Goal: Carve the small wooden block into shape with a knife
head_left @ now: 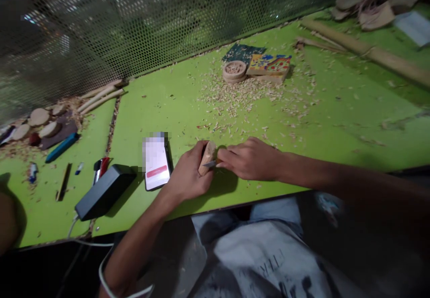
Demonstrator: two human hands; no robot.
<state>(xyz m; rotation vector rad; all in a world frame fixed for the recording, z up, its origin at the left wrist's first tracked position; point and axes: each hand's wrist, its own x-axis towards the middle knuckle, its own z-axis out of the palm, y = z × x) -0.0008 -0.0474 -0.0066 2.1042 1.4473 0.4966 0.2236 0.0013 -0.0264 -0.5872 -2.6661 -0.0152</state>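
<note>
Near the front edge of the green table, my left hand (192, 172) is closed around a short, pale piece of wood (208, 155) that it holds up at a slant. My right hand (247, 159) grips a small carving knife (210, 164) by its handle, which the fingers mostly hide. The short metal blade points left and lies against the lower part of the wood. Just left of my left hand, a phone (156, 172) with a lit screen lies on the table.
Wood shavings (245, 94) lie scattered around a round wooden dish (234, 71) and a painted block (269, 65). A black box (105, 193) with a white cable stands at left, near a blue tool (62, 147) and wood slices (39, 117). A long pole (372, 54) lies at right. Perforated mesh (161, 20) borders the back.
</note>
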